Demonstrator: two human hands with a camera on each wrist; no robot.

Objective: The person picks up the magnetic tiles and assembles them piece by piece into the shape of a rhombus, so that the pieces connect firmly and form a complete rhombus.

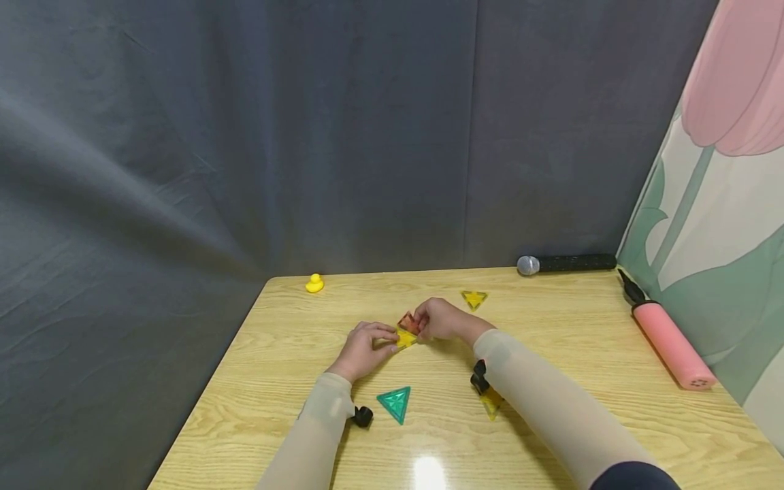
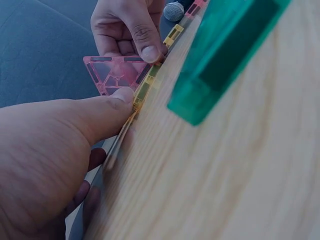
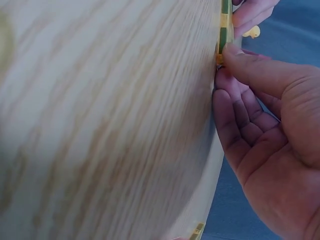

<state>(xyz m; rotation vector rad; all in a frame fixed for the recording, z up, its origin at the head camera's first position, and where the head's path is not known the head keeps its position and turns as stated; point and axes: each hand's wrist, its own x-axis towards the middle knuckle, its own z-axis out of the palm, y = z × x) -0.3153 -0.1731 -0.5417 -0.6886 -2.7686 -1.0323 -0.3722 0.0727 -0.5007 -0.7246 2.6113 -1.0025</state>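
Observation:
Near the middle of the table, a yellow triangular magnetic tile (image 1: 405, 339) lies flat between both hands. Tilted up along its far edge is a translucent red triangular magnetic tile (image 1: 407, 322), which looks pink in the left wrist view. My left hand (image 1: 363, 351) grips the yellow tile at its left corner, thumb on the near side and fingers beyond. My right hand (image 1: 439, 318) pinches the red tile at its right end, its thumb (image 2: 149, 52) right where the two tiles meet. Its other fingers curl behind the red tile, partly hidden.
A green triangular tile (image 1: 395, 403) lies nearer the front. Another yellow tile (image 1: 474, 299) is farther back, and one more (image 1: 492, 404) shows under the right forearm. A rubber duck (image 1: 315, 284), a microphone (image 1: 566, 264) and a pink hand pump (image 1: 672, 345) line the table's edges.

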